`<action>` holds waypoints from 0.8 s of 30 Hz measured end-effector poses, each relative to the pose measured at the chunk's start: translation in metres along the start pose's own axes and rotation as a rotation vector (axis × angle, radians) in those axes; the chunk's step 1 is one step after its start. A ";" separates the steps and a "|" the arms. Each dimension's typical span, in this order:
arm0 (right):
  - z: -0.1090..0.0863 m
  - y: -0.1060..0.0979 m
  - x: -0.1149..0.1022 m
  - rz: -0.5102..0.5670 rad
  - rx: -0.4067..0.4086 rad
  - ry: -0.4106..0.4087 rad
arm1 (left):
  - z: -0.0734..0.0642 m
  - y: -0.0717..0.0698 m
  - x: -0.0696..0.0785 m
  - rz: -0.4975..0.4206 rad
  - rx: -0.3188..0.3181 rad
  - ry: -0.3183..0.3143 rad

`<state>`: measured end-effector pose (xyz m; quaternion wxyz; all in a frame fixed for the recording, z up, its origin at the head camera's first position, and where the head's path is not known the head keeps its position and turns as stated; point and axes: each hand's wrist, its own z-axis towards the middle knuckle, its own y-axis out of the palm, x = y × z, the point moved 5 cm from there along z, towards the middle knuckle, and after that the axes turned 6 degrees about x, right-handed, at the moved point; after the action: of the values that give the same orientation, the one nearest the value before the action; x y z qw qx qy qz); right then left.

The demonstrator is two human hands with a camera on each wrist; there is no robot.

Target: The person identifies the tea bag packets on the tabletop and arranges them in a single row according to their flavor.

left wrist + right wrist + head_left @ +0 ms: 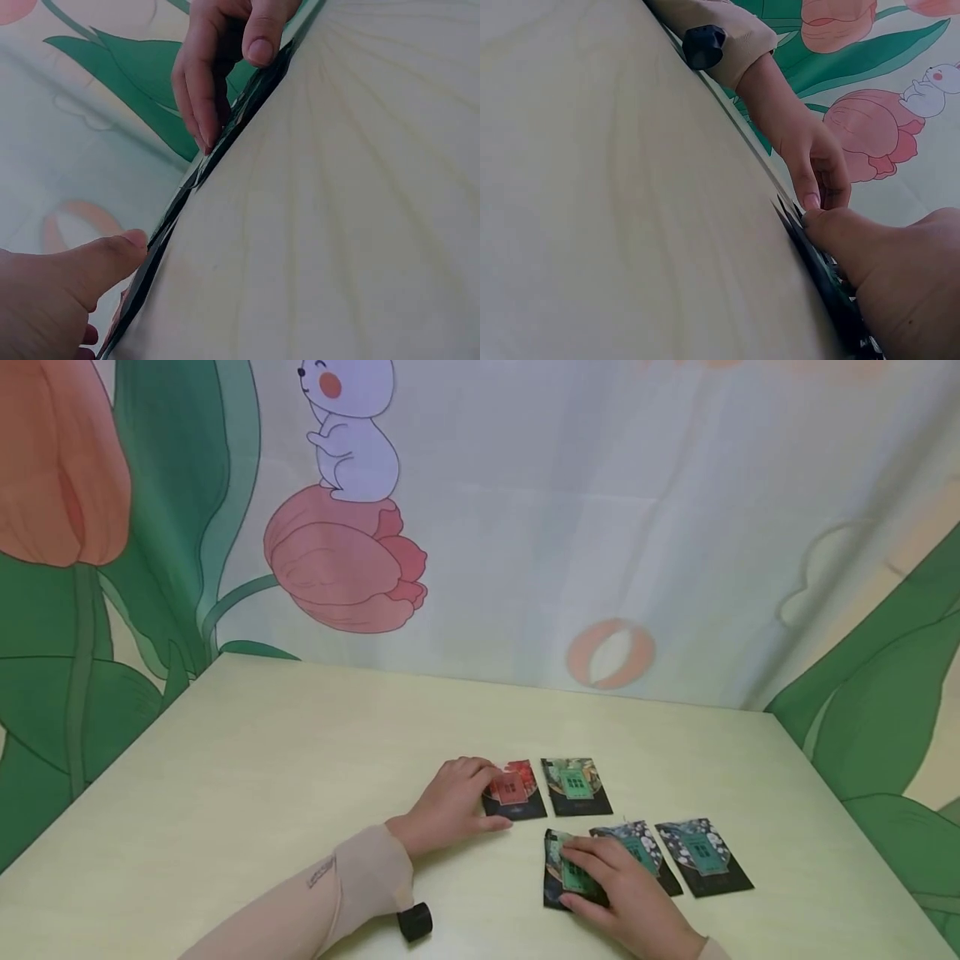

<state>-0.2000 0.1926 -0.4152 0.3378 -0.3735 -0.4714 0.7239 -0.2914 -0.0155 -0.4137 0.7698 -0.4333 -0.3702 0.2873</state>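
Observation:
Several flat, dark-based printed packets lie on the table. My left hand (447, 802) rests over the left side of a red packet (513, 790), its thumb straight beside the near edge. My right hand (626, 893) holds a green packet (573, 870) at the near left, fingers across its face and thumb (847, 240) at its near edge. One corner of that packet stands slightly off the table in the right wrist view. Partly covered by the right hand is a blue floral packet (633, 843). The left wrist view shows the packets only edge-on.
A second green packet (577, 787) lies right of the red one, and another blue floral packet (705, 857) lies at the far right of the group. The pale table (262, 793) meets a printed curtain (510, 568) behind. A black device (416, 922) hangs at the left cuff.

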 end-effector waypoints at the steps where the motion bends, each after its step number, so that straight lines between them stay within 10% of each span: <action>1: 0.000 0.000 0.000 0.000 0.000 0.002 | 0.001 0.001 0.000 0.006 -0.004 -0.002; 24: -0.001 0.000 0.000 -0.001 -0.007 -0.009 | 0.000 0.003 0.002 0.102 -0.049 0.026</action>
<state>-0.1994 0.1929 -0.4159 0.3345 -0.3712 -0.4757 0.7239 -0.2909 -0.0124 -0.4154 0.7480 -0.4741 -0.3446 0.3115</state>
